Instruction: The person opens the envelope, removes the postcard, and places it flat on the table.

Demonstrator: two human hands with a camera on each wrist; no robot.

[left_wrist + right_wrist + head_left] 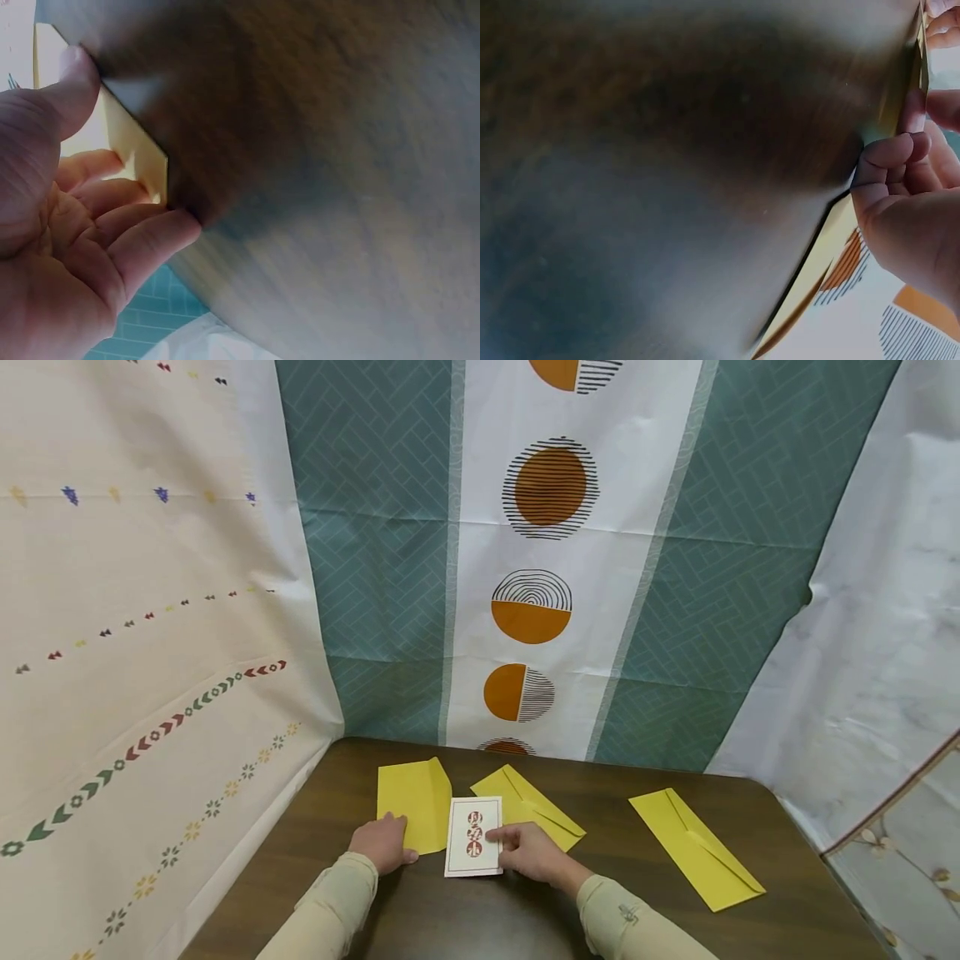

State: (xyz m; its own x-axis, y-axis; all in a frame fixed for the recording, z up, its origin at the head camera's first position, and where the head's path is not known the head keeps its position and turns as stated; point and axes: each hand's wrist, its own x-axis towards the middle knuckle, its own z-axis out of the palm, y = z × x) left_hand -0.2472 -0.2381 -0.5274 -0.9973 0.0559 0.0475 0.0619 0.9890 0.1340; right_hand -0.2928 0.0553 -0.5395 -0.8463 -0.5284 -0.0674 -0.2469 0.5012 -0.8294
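In the head view, my right hand (534, 853) pinches the right edge of a white card (461, 852) with red printed emblems and a thin border. The card is held at the right side of an open yellow envelope (408, 793), whose flap points right. On that envelope's left lower part rests my left hand (381, 843). In the left wrist view, the thumb and fingers of my left hand (82, 202) lie spread along the envelope (142, 154). Seen from the right wrist, my right hand (911, 187) has curled fingers, with the card (923, 64) edge-on between thumb and fingers.
A second yellow envelope (528, 806) lies behind the card and right hand. Another closed envelope (693, 847) is farther right on the dark wooden table (450, 927). Patterned cloths (390, 568) hang behind and beside the table.
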